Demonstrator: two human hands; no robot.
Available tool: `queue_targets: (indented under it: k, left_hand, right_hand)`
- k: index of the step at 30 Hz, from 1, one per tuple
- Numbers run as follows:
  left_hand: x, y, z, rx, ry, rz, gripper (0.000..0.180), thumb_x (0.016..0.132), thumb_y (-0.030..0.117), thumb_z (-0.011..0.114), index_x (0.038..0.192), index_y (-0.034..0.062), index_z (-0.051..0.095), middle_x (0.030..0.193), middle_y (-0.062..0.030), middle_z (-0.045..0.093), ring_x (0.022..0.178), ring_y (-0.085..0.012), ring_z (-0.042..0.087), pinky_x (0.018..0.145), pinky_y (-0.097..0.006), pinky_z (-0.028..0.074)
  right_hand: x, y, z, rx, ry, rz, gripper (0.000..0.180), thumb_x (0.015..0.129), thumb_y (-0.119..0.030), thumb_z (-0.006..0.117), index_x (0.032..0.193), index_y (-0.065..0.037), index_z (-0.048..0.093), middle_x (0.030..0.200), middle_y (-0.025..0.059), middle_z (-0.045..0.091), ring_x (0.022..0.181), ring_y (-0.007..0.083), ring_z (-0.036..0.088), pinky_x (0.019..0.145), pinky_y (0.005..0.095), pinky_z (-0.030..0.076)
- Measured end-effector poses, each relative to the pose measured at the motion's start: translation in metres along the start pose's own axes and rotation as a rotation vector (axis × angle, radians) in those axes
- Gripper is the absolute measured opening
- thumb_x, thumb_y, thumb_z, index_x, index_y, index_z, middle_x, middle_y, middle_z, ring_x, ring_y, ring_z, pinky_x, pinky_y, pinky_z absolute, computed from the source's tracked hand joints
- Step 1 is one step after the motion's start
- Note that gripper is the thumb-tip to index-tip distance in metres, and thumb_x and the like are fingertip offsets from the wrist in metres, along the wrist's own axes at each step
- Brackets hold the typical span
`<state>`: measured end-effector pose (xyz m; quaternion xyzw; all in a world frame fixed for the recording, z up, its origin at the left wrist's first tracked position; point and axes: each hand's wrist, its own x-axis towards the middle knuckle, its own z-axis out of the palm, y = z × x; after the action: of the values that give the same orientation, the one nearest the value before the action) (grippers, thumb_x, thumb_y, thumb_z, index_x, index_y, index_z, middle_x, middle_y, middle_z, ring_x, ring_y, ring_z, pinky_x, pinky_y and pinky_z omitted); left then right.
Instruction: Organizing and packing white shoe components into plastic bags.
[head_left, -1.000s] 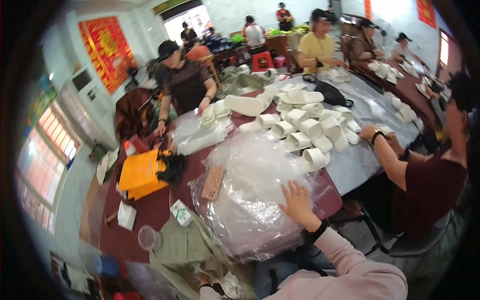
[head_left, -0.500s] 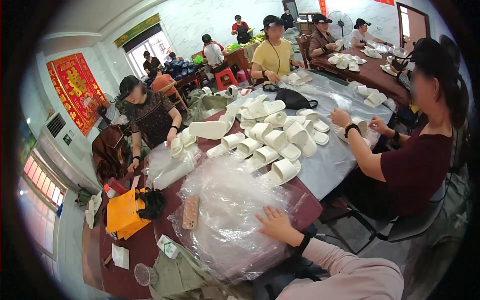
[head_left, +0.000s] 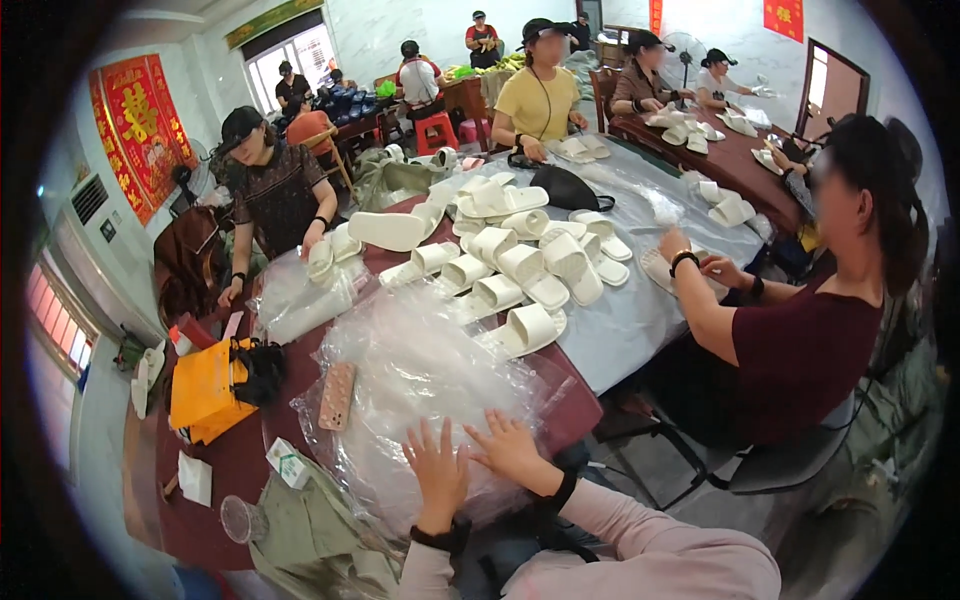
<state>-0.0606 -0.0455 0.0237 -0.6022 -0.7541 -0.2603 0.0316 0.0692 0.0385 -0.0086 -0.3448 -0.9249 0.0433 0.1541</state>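
Both my hands lie over a stack of clear plastic bags [head_left: 390,350] on the dark red table. My left hand [head_left: 437,470] has its fingers spread and pointing away from me. Beside it, my right hand [head_left: 505,450] stretches its fingers toward the left across the plastic. Neither hand holds anything. A phone in a patterned pinkish case [head_left: 337,396] rests on the left part of the bags. Just beyond the bags is a heap of white slide sandals [head_left: 525,268].
An orange bag [head_left: 205,390] stands on the table [head_left: 200,530] at left, near a clear plastic cup [head_left: 243,519] and a small white-and-green packet [head_left: 288,463]. A person in dark red [head_left: 790,350] handles sandals at right. Other people work across the table, near a black pouch [head_left: 570,188].
My left hand has come into view and now lies on the bags. My right hand stays on the plastic. The whole view has shifted slightly.
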Motion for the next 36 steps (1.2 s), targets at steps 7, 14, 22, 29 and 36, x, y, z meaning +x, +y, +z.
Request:
queue_targets:
  k: [7,14,22,29,36]
  left_hand:
    - [-0.006,-0.003,0.057,0.23,-0.043,-0.105,0.049,0.089,0.043,0.05,0.136,0.0292,0.045,0.146,-0.0191,0.032,0.133,-0.0483,0.024,0.104,-0.067,0.015]
    - [-0.005,0.003,0.054,0.186,-0.049,-0.089,0.053,0.088,0.045,0.052,0.138,0.0299,0.043,0.147,-0.0191,0.03,0.135,-0.0474,0.022,0.104,-0.067,0.014]
    - [-0.005,0.0,0.056,0.227,-0.081,-0.112,0.058,0.088,0.048,0.048,0.142,0.0293,0.037,0.148,-0.0195,0.026,0.137,-0.046,0.016,0.107,-0.065,0.01]
    - [-0.003,0.0,0.053,0.199,-0.037,-0.101,0.058,0.086,0.047,0.051,0.14,0.0292,0.04,0.148,-0.0193,0.027,0.137,-0.0459,0.017,0.107,-0.065,0.01]
    - [-0.003,0.002,0.052,0.152,-0.014,-0.102,0.057,0.084,0.045,0.054,0.137,0.0273,0.045,0.147,-0.0192,0.028,0.136,-0.0466,0.018,0.106,-0.066,0.01]
  right_hand:
    - [-0.004,0.034,-0.022,0.05,0.056,0.091,0.055,0.084,-0.029,0.058,0.136,-0.014,0.044,0.135,0.0155,0.047,0.111,0.0322,0.053,0.088,0.045,0.042]
    - [0.011,0.069,-0.02,0.04,-0.015,0.053,0.05,0.084,-0.03,0.06,0.129,-0.009,0.05,0.133,0.0146,0.048,0.1,0.0352,0.057,0.08,0.0457,0.046]
    - [0.022,0.1,-0.045,0.479,0.062,0.148,0.047,0.083,-0.02,0.061,0.126,-0.004,0.051,0.117,0.0174,0.059,0.1,0.0363,0.057,0.087,0.0434,0.044]
    - [0.078,0.154,-0.024,0.204,0.275,0.437,0.054,0.085,-0.031,0.061,0.129,-0.002,0.047,0.118,0.0232,0.056,0.103,0.04,0.055,0.089,0.0439,0.044]
    - [0.12,0.174,-0.004,0.061,0.087,0.683,0.067,0.079,-0.049,0.062,0.129,-0.007,0.047,0.118,0.021,0.054,0.11,0.0381,0.052,0.086,0.0515,0.046]
